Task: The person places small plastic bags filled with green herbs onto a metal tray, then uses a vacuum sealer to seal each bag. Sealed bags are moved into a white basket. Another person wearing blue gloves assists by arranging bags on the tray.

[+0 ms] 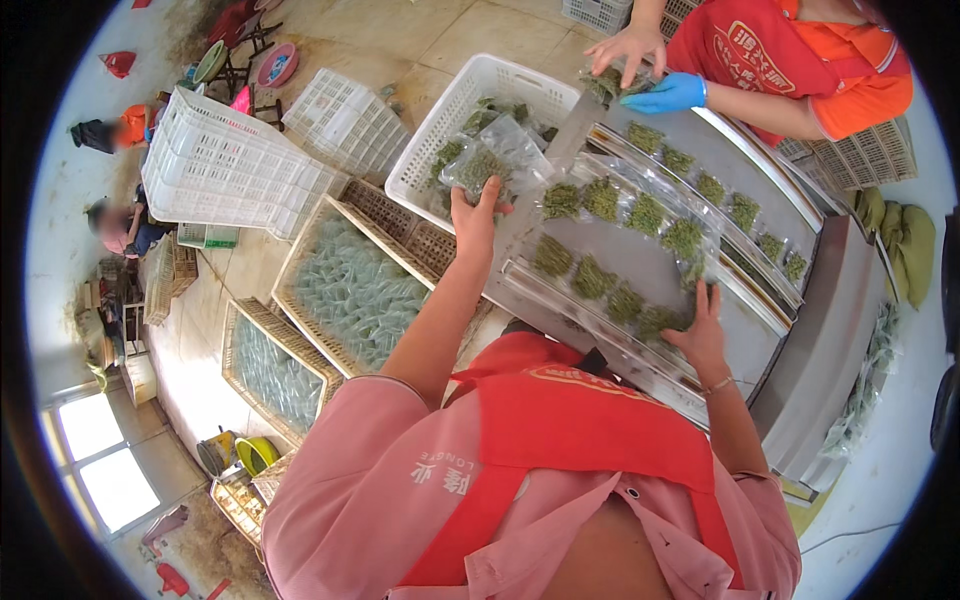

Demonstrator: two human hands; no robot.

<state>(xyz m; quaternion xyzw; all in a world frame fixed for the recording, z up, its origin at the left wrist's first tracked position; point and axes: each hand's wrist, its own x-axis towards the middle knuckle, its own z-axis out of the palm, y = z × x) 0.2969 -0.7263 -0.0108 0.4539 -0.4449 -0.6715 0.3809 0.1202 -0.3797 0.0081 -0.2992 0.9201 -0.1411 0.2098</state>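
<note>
My left hand (478,221) grips a clear plastic bag of green plant material (484,166) over the near right side of a white perforated plastic basket (420,150). Similar bags lie inside that basket. On the metal worktop (600,251), clear bags of green bunches (645,215) stand in a row, with another row of green bunches (589,277) nearer to me. My right hand (701,334) has its fingers spread at the right end of these rows. Its thumb is by the last near bunch (660,322), and its fingertips are by a bunch (693,271) in the farther row.
Across the worktop, a co-worker's bare hand and blue-gloved hand (664,94) handle a green bunch. Metal rails (645,330) run between rows. Left stand a crate of filled clear bags (352,277), a second such crate (274,367) and stacked white crates (232,165). Two people sit farther off.
</note>
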